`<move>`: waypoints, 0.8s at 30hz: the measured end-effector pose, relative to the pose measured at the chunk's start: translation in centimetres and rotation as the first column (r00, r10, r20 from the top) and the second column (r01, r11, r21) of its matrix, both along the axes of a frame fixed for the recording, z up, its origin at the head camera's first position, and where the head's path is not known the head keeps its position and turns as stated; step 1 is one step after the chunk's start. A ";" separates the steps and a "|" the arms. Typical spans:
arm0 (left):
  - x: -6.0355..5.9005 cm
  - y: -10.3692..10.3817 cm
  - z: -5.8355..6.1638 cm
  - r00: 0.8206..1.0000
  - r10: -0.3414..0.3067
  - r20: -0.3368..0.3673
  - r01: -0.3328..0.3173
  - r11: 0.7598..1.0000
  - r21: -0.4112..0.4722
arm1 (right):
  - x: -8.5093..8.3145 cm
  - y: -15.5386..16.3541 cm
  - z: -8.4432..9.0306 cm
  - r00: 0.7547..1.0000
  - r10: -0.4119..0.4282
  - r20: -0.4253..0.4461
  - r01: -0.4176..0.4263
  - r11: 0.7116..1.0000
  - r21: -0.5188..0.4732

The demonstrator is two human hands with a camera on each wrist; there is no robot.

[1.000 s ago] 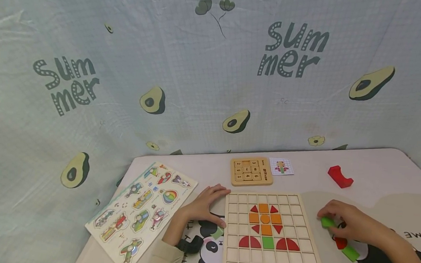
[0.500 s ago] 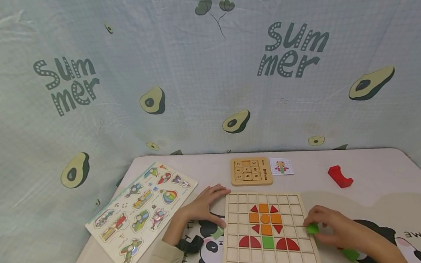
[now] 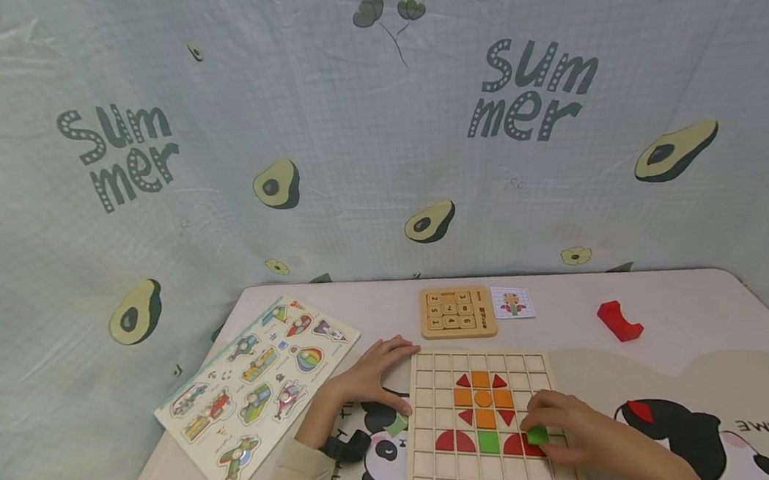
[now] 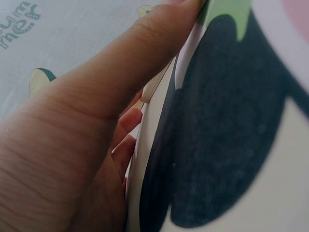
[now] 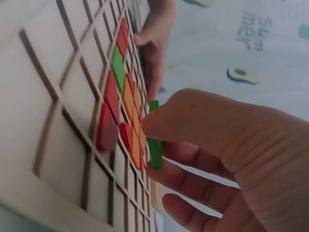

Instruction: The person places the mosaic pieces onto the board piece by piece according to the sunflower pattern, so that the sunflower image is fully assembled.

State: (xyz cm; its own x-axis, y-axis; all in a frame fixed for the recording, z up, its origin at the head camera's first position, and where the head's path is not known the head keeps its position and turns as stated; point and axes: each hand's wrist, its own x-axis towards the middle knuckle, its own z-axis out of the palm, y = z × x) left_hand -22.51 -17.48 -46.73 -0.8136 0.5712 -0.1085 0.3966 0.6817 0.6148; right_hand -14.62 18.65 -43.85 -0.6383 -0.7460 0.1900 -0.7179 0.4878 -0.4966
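A wooden grid board (image 3: 424, 464) lies on the table, bearing a figure of orange, red and green flat pieces. My right hand (image 3: 568, 425) pinches a green piece (image 3: 536, 434) between thumb and fingers, over the right part of the board. In the head view this piece overlaps the outer red quarter-circle piece (image 3: 533, 449); in the right wrist view the green piece (image 5: 154, 147) is seen edge-on, apart from the red ones. My left hand (image 3: 369, 377) rests at the board's left edge, thumb and fingers spread, touching its side. A green square (image 3: 489, 442) sits between the two red pairs.
Behind the board lie a wooden number slide puzzle (image 3: 458, 312) and a small pattern card (image 3: 513, 304). A red arch block (image 3: 620, 321) is at the back right. A picture puzzle board (image 3: 256, 394) lies at the left. The tablecloth carries printed animals (image 3: 683, 442).
My right hand has picked up the green piece from the table on the right and carried it left, over the board. The left hand stays at the board's edge.
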 end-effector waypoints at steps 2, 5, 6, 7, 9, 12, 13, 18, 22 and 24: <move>0.0 0.0 0.0 1.000 0.004 0.004 -0.004 1.000 -0.002 | 0.3 -0.5 -0.2 1.000 0.016 -0.024 -0.016 1.000 -0.009; 0.0 0.0 0.0 1.000 0.002 0.002 -0.002 1.000 0.001 | 0.7 -1.4 -0.3 1.000 0.028 0.012 -0.028 1.000 -0.002; 0.0 0.0 0.0 1.000 0.001 0.002 -0.001 1.000 0.001 | 0.9 -1.6 -0.3 0.999 0.031 0.031 -0.030 1.000 -0.001; 0.0 0.0 0.0 1.000 -0.001 0.003 0.001 1.000 -0.001 | 1.1 -1.8 -0.4 0.998 0.037 0.050 -0.037 0.999 -0.003; 0.0 0.0 0.1 1.000 -0.002 0.004 0.002 1.000 -0.001 | 1.3 -2.1 -0.6 0.996 0.059 0.068 -0.059 0.998 -0.011; 0.1 0.0 0.1 1.000 -0.006 0.007 0.006 1.000 0.003 | 1.6 -2.5 -0.9 0.993 0.113 0.038 -0.111 0.993 -0.043; 0.1 0.0 0.1 1.000 -0.006 0.008 0.006 1.000 0.003 | 1.7 -2.7 -1.0 0.992 0.126 0.018 -0.125 0.991 -0.048; 0.0 0.0 0.0 1.000 -0.002 0.007 0.003 1.000 -0.005 | 2.0 -3.6 -1.3 0.982 0.158 -0.104 -0.166 0.984 -0.071; -0.1 -0.1 0.0 1.000 -0.006 0.003 0.006 1.000 -0.004 | 2.4 -4.2 -1.4 0.983 0.146 -0.114 -0.156 0.985 -0.079; -0.1 0.0 -0.1 1.000 -0.007 0.007 0.007 1.000 -0.001 | 2.6 -4.4 -1.4 0.987 0.135 -0.089 -0.142 0.987 -0.077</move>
